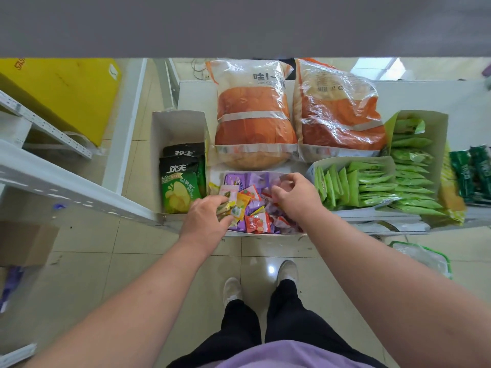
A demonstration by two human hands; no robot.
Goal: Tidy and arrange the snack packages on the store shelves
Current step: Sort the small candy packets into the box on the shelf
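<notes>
Left hand grips a bunch of small packets, gathering strays; right hand, fingers curled, picks through the candy tray, apparently sorting by colour.

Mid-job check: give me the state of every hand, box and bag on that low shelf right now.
left hand: grips several small candy packets
right hand: fingers curled, reaching into candy box; grip unclear
candy box: open-topped, packets jumbled
chip box: open, two chip bags upright
green packet boxes: open, packets in rows
two orange bags: sealed, lying flat

Left hand curled, gripping, right hand fingers bent, both arms outstretched
</notes>
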